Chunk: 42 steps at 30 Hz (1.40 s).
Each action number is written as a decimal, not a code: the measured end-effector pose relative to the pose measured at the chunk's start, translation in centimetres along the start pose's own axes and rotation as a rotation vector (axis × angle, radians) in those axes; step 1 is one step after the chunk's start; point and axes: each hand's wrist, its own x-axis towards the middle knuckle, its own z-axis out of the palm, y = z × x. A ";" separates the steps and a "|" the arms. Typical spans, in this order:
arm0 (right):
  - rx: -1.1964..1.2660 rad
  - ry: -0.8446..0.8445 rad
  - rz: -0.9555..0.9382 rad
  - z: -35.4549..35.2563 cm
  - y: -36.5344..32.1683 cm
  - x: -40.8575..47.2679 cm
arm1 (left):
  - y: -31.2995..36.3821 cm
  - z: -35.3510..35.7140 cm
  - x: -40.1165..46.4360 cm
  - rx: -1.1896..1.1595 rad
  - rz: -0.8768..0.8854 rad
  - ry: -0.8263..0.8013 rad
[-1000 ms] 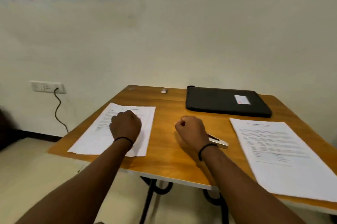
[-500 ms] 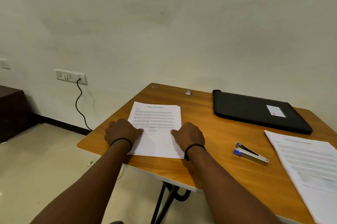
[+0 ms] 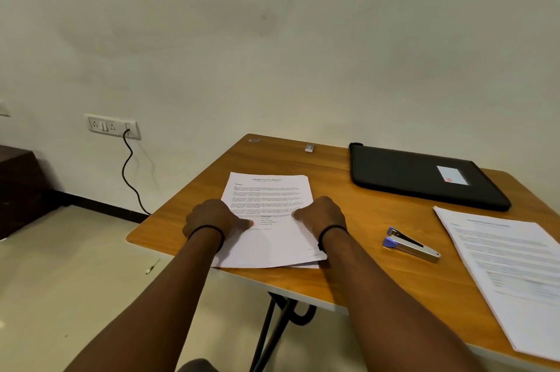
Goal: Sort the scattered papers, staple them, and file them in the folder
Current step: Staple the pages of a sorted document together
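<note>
A stack of printed papers (image 3: 268,193) lies on the left part of the wooden table (image 3: 357,220), its lower sheets slightly fanned out. My left hand (image 3: 213,217) grips the stack's left edge with the thumb on top. At the right edge, my right hand (image 3: 321,215) holds the stack the same way. A silver stapler with a blue end (image 3: 410,246) lies to the right of my right wrist. The black folder (image 3: 418,174) lies shut at the back right. A second paper stack (image 3: 509,265) sits at the right edge.
A small metal object (image 3: 309,148) lies near the table's back edge. On the wall to the left is a socket (image 3: 112,126) with a black cable hanging down. A dark cabinet (image 3: 21,187) stands at far left.
My right hand moved left, away from the stapler, to the stack's right edge. My left hand slid from the top of the stack to its left edge. The view turned left.
</note>
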 end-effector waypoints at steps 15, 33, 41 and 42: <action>-0.306 0.513 -0.248 -7.4 9.7 -2.0 | 3.4 1.8 -2.7 0.061 0.084 -0.093; -0.474 0.608 -0.020 -18.5 20.9 -1.8 | 12.8 6.9 -7.1 0.089 0.236 -0.150; -0.462 0.653 -0.119 -16.1 18.3 -2.4 | 12.9 6.7 -6.9 -0.076 0.079 -0.033; -0.419 0.587 -0.118 -15.2 17.2 -2.5 | 12.8 6.6 -6.9 -0.054 0.082 -0.013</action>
